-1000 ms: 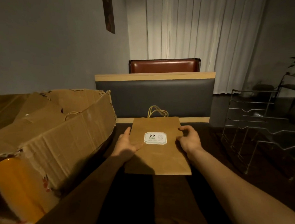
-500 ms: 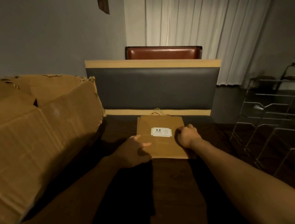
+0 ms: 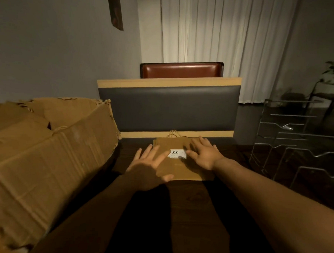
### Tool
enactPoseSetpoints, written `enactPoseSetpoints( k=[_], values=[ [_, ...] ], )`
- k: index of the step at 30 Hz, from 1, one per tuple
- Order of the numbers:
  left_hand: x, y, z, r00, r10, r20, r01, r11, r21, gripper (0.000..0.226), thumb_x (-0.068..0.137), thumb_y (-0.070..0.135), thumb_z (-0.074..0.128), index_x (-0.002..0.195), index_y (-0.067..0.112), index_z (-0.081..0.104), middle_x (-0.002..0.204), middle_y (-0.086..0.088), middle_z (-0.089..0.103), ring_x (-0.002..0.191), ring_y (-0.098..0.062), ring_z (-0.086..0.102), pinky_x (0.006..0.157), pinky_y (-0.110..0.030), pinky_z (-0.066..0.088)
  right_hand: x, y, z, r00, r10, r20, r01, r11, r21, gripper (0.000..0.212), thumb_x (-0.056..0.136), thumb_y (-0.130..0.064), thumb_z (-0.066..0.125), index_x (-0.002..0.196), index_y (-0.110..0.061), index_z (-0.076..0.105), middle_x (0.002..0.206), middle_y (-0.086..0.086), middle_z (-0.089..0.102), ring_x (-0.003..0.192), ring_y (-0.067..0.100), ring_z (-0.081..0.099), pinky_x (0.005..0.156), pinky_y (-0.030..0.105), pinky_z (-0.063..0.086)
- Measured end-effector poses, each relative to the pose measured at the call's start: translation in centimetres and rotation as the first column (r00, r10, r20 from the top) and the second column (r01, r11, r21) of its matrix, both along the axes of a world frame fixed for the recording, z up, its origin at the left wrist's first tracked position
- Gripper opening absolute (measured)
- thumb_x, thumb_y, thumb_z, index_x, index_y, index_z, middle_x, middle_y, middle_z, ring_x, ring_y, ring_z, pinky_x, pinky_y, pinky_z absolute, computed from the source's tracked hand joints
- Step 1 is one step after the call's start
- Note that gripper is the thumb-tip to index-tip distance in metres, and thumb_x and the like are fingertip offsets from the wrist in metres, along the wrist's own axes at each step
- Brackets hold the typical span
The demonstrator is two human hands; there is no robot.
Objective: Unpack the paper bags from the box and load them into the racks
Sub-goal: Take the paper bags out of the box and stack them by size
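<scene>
Left hand fingers are spreading straight and released over the paper bag's left edge; whether they are touching it or hovering, cannot tell. Thumb is lying at the bag's near-left corner. Right hand fingers are also lying straight and splayed, released, pressing flat on the bag's right half, thumb tip just beside the white label printed "9.9". Nothing is being gripped.

Bag is lying flat on the dark desk, near the far edge, roughly centred. Long axis is running near-to-far; twine handles are pointing away from the person, touching the foot of the grey padded panel with tan trim that is standing along the far desk edge. Bag's far edge looks doubled, maybe a second bag under it; cannot tell.

Around it:
- big torn cardboard box is sitting along the left desk edge, open top, more brown bags inside, its near wall close to the left forearm
- wire racks are standing at the right, apart from the bag, slots facing up
- red-brown chair back behind the panel, pale curtain behind that
- plant at far right, dim

Panel is blocking the far side; both forearms are covering part of the near desk.
</scene>
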State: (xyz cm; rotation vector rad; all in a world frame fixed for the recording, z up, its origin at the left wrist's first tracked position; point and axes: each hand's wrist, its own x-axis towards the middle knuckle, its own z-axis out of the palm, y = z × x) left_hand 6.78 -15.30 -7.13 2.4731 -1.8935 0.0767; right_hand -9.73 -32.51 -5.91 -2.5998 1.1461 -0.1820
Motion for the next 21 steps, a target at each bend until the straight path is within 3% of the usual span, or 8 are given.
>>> enactPoseSetpoints(
  k=[2,5,8,13,17,21],
  values=[
    [-0.9,1.5,3.0,0.998,-0.040,0.051,0.041,0.999,-0.035,0.085,0.085,0.081,0.032,0.153,0.046,-0.004,0.166,0.004,-0.012,0.152,-0.021,-0.013,0.122,-0.051,-0.005,0.0,2.7,3.3,0.994,0.103,0.045,-0.101,0.993,-0.055,0.070,0.100,-0.059,0.034,0.159,-0.029,0.009,0.167,0.003,-0.002,0.154,0.025,-0.004,0.121,0.052,0.001],
    [-2.1,5.0,8.0,0.985,-0.069,0.159,0.096,0.981,-0.169,0.081,0.089,0.077,0.029,0.156,0.040,0.005,0.167,0.002,-0.002,0.153,-0.021,-0.006,0.123,-0.050,-0.003,0.7,7.6,9.0,0.956,0.275,0.105,-0.257,0.953,-0.159,0.064,0.103,-0.051,0.034,0.159,-0.027,0.012,0.167,0.003,0.003,0.154,0.024,-0.002,0.120,0.054,0.004],
    [-2.1,9.7,13.8,0.963,-0.009,0.268,0.084,0.960,-0.267,0.079,0.091,0.074,0.029,0.157,0.033,0.015,0.167,0.002,0.008,0.154,-0.018,0.001,0.124,-0.048,0.001,2.2,12.5,14.4,0.905,0.387,0.178,-0.341,0.909,-0.240,0.061,0.105,-0.042,0.035,0.159,-0.023,0.014,0.167,0.004,0.007,0.154,0.022,0.001,0.120,0.056,0.007],
    [1.8,21.4,22.4,0.928,0.137,0.346,-0.015,0.942,-0.335,0.075,0.093,0.071,0.030,0.156,0.033,0.017,0.164,-0.001,0.021,0.150,-0.022,0.021,0.122,-0.043,0.017,7.3,21.5,20.4,0.788,0.580,0.205,-0.492,0.795,-0.355,0.068,0.102,-0.049,0.039,0.158,-0.017,0.018,0.165,0.008,0.018,0.152,0.026,0.016,0.121,0.054,0.018],
    [7.1,27.6,23.8,0.888,0.285,0.362,-0.190,0.942,-0.277,0.081,0.092,0.073,0.033,0.157,0.028,0.016,0.165,-0.002,0.015,0.149,-0.023,0.021,0.120,-0.042,0.023,13.0,26.4,21.7,0.726,0.667,0.168,-0.584,0.727,-0.361,0.066,0.103,-0.048,0.040,0.158,-0.017,0.019,0.165,0.004,0.020,0.152,0.020,0.017,0.123,0.036,0.015],
    [12.8,28.9,22.2,0.879,0.322,0.351,-0.320,0.945,-0.067,0.087,0.089,0.072,0.043,0.157,0.026,0.015,0.160,-0.003,0.020,0.141,-0.025,0.033,0.114,-0.042,0.036,19.8,28.2,21.1,0.687,0.716,0.127,-0.691,0.697,-0.191,0.064,0.104,-0.049,0.038,0.158,-0.019,0.021,0.164,0.001,0.022,0.150,0.018,0.021,0.119,0.034,0.019]
  ],
)
